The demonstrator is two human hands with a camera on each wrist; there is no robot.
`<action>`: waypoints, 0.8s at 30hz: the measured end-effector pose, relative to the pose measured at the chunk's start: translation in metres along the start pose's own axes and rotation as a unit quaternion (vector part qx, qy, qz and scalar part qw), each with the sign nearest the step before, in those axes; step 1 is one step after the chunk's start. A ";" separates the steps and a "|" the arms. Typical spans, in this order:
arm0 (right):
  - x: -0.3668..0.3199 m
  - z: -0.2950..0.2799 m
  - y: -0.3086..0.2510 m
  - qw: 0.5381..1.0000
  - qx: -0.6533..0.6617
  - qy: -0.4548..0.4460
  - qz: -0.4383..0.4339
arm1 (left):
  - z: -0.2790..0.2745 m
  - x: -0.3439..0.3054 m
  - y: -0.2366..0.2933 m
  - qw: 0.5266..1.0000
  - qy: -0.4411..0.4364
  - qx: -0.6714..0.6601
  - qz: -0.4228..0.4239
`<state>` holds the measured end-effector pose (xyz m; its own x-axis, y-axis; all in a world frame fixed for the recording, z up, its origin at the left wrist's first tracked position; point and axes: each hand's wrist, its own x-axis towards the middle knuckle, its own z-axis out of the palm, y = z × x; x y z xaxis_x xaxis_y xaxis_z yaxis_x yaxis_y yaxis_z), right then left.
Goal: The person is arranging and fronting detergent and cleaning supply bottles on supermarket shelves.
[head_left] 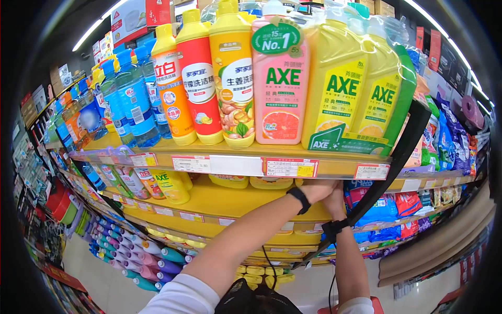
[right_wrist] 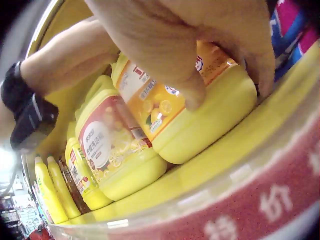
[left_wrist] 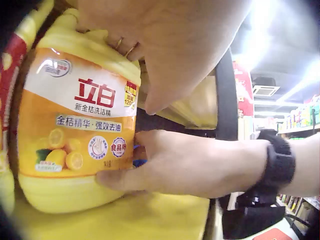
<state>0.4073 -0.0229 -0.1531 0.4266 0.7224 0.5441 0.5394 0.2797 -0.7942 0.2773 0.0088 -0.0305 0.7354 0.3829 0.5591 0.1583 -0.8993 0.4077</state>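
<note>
A large yellow jug of dish soap (left_wrist: 75, 125) with an orange and white label stands on the lower yellow shelf. At its top, my left hand (left_wrist: 170, 45) grips with curled fingers around the handle area. My right hand (right_wrist: 190, 35) holds the jug's lower side, thumb on the front and the other fingers round the far side. In the head view the left hand (head_left: 317, 192) and right hand (head_left: 334, 203) meet under the upper shelf's edge, which hides most of the jug. A second jug (right_wrist: 115, 145), with a pink label, stands beside it in the right wrist view.
Overhead, the upper shelf (head_left: 235, 150) carries AXE bottles (head_left: 334, 89) and other dish soaps. A black shelf post (head_left: 408, 136) rises right of my hands, with bagged packs (head_left: 410, 204) beyond. Smaller yellow bottles (right_wrist: 50, 190) line the same shelf farther left.
</note>
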 end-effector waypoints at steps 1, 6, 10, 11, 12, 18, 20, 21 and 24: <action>0.002 0.005 0.021 0.999 0.044 0.003 0.019 | -0.013 -0.015 0.008 0.999 0.006 0.039 0.012; -0.049 0.001 -0.030 0.973 -0.225 0.025 0.044 | -0.073 -0.134 -0.009 0.974 0.002 0.225 0.026; -0.065 0.008 -0.029 0.965 -0.253 0.062 0.042 | -0.113 -0.207 -0.039 0.969 0.037 0.241 -0.033; -0.064 0.009 -0.030 0.964 -0.254 0.073 0.039 | -0.120 -0.221 -0.051 0.967 0.053 0.246 -0.037; -0.065 0.011 -0.031 0.963 -0.256 0.081 0.037 | -0.127 -0.233 -0.059 0.968 0.061 0.238 -0.050; -0.064 0.019 -0.045 0.947 -0.302 0.104 0.041 | -0.151 -0.276 -0.104 0.967 0.104 0.175 -0.155; -0.064 0.022 -0.048 0.942 -0.319 0.103 0.029 | -0.150 -0.284 -0.116 0.965 0.127 0.154 -0.168; -0.065 0.023 -0.048 0.939 -0.327 0.101 0.021 | -0.150 -0.287 -0.119 0.965 0.140 0.147 -0.166; -0.067 0.024 -0.048 0.928 -0.354 0.119 -0.002 | -0.147 -0.290 -0.120 0.961 0.149 0.162 -0.167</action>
<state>0.3355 -0.0699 -0.1581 0.5260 0.5392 0.6577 0.8471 -0.2635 -0.4614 -0.0517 0.0364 -0.1353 0.3939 0.6619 0.6378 0.5858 -0.7155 0.3806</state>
